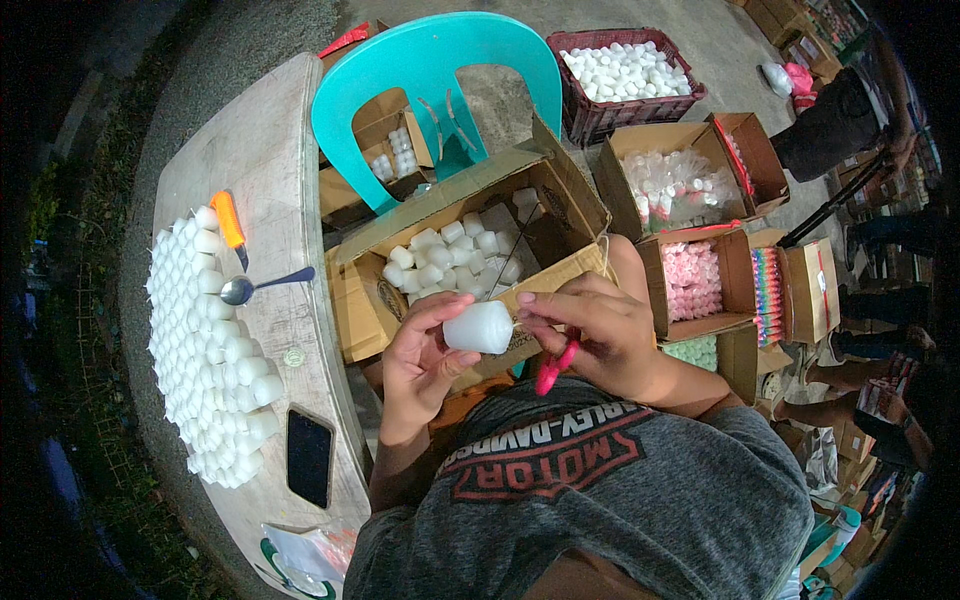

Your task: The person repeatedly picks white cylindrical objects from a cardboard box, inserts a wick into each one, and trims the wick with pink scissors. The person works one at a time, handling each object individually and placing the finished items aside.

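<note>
My left hand (418,352) is closed round a short white pillar candle (480,328), thumb below and fingers above, and holds it on its side over my lap. At the candle's right end, my right hand (605,328) pinches with thumb and fingertip at what looks like a thin wick. Pink-handled scissors (556,368) hang looped on lower fingers of that hand; their blades are hidden. Just beyond both hands, an open cardboard box (365,235) holds many loose white candles (455,255).
On the left table (300,130) are rows of white candles (205,350), an orange-handled cutter (229,222), a spoon (240,290) and a phone (310,458). A teal chair (345,90) stands ahead. A maroon crate (600,122) and goods-filled boxes (655,285) line the right; people stand beyond.
</note>
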{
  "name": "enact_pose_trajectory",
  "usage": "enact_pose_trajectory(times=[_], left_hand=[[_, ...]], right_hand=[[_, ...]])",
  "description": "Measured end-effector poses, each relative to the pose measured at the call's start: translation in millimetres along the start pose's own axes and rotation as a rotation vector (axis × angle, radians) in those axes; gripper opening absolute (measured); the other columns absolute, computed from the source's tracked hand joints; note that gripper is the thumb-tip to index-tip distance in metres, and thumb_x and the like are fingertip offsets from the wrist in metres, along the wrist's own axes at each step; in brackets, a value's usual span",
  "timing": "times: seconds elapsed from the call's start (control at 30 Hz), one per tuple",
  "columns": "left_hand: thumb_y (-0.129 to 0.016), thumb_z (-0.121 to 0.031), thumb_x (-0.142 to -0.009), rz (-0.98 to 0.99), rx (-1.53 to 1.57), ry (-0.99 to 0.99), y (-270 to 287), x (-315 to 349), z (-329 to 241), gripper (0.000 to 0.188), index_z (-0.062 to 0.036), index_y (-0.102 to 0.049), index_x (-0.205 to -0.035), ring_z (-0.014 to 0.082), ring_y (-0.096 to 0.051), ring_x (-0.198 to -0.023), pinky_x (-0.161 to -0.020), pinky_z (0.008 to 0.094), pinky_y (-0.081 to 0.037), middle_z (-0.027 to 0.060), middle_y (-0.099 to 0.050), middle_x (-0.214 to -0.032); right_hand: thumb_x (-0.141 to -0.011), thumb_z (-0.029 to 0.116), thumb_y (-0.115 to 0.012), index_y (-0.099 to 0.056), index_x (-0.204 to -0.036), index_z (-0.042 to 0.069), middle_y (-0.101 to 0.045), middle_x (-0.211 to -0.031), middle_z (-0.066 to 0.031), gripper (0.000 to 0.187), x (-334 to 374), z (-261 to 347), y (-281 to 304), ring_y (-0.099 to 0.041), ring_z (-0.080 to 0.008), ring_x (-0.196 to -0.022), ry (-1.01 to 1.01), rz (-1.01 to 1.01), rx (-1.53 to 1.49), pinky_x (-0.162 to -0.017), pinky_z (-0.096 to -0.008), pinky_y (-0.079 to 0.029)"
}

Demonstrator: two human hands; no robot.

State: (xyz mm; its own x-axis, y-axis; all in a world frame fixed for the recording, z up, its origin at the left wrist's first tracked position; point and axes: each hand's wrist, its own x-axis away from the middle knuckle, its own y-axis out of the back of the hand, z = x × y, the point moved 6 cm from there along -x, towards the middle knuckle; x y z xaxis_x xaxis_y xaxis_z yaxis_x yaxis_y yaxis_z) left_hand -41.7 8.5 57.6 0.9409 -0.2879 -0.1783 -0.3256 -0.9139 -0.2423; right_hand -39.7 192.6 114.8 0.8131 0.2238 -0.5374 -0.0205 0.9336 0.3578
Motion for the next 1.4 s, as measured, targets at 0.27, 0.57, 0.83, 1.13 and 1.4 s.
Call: enact_pose_trajectory(times=[0.27, 0.57, 0.83, 1.13, 1.4], left_hand=[[-0.066, 0.002, -0.076, 0.029, -0.042, -0.022, -1.9, -0.1, -4.1, 0.044, -0.0001, -0.049, -0.117, 0.0234, -0.044, -0.117, -0.098, 0.0361, -0.038, 0.015, -0.045, -0.123], [-0.064, 0.006, -0.076, 0.033, -0.037, -0.016, -5.6, 0.6, -5.6, 0.044, -0.0006, -0.049, -0.117, 0.0238, -0.045, -0.117, -0.098, 0.0365, -0.039, 0.0148, -0.044, -0.124], [-0.064, 0.005, -0.077, 0.039, -0.108, 0.02, -2.3, 0.3, -5.9, 0.042, 0.0, -0.05, -0.116, 0.0234, -0.045, -0.117, -0.098, 0.0362, -0.04, 0.0144, -0.043, -0.124], [-0.064, 0.008, -0.076, 0.023, -0.061, 0.041, 0.9, 0.9, -1.9, 0.043, 0.0001, -0.049, -0.116, 0.0229, -0.046, -0.116, -0.097, 0.0353, -0.042, 0.014, -0.044, -0.124], [-0.065, 0.007, -0.075, 0.042, -0.106, 0.06, -5.0, 0.0, -1.4, 0.044, 0.0007, -0.049, -0.116, 0.0231, -0.048, -0.115, -0.096, 0.0352, -0.043, 0.0145, -0.046, -0.123]], right_hand=[[-0.068, -0.003, -0.07, -0.063, -0.108, 0.005, -0.061, -0.078, -0.007, 0.042, 0.4, 4.4, 1.5, -0.057, -0.0188, -0.067, 0.002, 0.008, 0.045, -0.059, -0.0291, -0.047], [-0.066, -0.004, -0.069, -0.062, -0.109, 0.005, -0.061, -0.077, -0.0068, 0.044, 1.6, 6.3, 0.7, -0.056, -0.0187, -0.067, 0.019, 0.022, 0.039, -0.06, -0.0304, -0.047], [-0.068, 0.013, -0.074, -0.059, -0.112, 0.01, -0.065, -0.088, -0.0034, 0.046, -8.7, 5.1, 2.7, -0.059, -0.0207, -0.076, -0.056, 0.161, 0.194, -0.075, -0.0337, -0.037], [-0.073, 0.007, -0.068, -0.064, -0.092, 0.005, -0.063, -0.083, -0.0079, 0.02, 12.5, -21.2, 4.0, -0.058, -0.0267, -0.077, -0.072, 0.175, 0.053, -0.071, -0.0356, -0.043], [-0.073, 0.009, -0.072, -0.067, -0.088, 0.008, -0.067, -0.085, -0.003, 0.016, 8.9, -18.5, -1.6, -0.061, -0.0211, -0.083, -0.161, 0.168, 0.102, -0.092, -0.0383, -0.042]])
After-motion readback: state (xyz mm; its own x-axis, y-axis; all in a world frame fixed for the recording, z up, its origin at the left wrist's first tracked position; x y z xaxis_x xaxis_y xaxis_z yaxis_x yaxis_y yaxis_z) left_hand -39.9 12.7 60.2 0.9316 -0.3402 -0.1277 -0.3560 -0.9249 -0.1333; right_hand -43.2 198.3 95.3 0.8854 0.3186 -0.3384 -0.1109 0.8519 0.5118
